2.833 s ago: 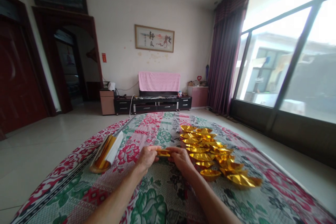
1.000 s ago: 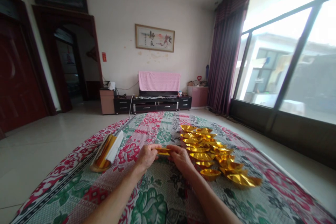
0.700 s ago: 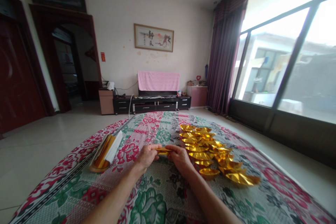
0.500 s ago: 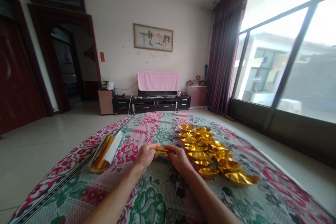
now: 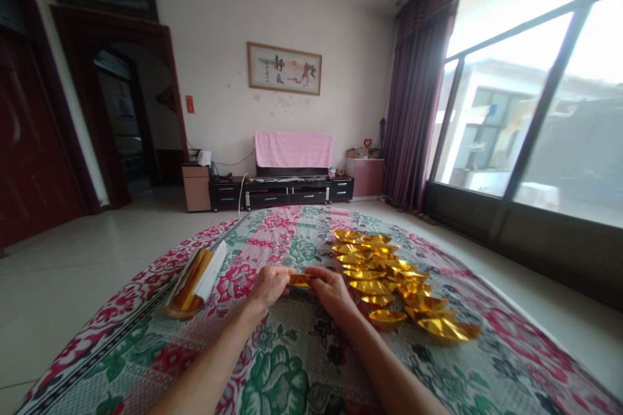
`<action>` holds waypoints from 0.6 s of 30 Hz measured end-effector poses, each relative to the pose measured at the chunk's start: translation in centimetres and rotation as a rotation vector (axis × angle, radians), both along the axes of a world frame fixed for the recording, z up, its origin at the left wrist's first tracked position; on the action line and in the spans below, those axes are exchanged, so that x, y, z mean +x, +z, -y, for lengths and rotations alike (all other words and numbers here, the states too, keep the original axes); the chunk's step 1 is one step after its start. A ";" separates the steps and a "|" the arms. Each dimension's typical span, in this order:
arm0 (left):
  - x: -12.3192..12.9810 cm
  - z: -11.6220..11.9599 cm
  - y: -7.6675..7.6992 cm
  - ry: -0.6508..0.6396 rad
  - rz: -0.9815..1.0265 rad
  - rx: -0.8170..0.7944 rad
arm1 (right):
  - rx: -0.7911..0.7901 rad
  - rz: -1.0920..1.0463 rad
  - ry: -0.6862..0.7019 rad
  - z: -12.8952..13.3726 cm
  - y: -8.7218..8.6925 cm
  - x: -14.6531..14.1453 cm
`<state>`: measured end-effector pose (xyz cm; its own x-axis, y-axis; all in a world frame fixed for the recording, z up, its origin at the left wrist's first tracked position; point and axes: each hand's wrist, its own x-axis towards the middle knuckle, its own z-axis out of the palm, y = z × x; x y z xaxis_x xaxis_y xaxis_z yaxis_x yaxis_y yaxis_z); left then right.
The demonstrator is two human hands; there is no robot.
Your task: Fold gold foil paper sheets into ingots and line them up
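Note:
A narrow folded strip of gold foil paper point(image 5: 301, 280) is stretched between my two hands, above the middle of the cloth. My left hand point(image 5: 270, 285) pinches its left end, and my right hand point(image 5: 331, 286) grips the right end; the fingertips partly cover both ends. To the right of my right hand stand several folded gold paper ingots point(image 5: 372, 287) in rows, boat-shaped and shiny. Off to the left lies an open pack of gold paper sheets point(image 5: 192, 288), curled up inside a white wrapper point(image 5: 211, 270).
A flowered cloth point(image 5: 277, 376) in red, green and white covers the rounded surface before me. Beyond it are a low black TV cabinet point(image 5: 287, 193) and a pink cloth point(image 5: 293, 149) draped over a screen. A large window point(image 5: 516, 110) is at right.
The foil strip has turned slightly between my fingers, so its flat shiny face shows more now. Both hands stay in nearly the same place; the ingots have not moved.

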<state>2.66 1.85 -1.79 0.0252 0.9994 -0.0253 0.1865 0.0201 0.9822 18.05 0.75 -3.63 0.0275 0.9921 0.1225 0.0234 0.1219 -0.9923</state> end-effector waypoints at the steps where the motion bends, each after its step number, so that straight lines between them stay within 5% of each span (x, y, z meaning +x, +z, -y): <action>1: -0.1 0.0 0.1 -0.011 -0.027 0.012 | -0.004 -0.015 0.011 0.2 0.3 0.0; 6: -0.4 0.2 0.3 -0.054 -0.109 0.012 | -0.011 -0.052 0.011 0.6 0.9 0.0; 18: -0.5 0.6 1.2 -0.138 0.194 -0.190 | -0.023 -0.015 0.021 -0.1 0.3 -0.1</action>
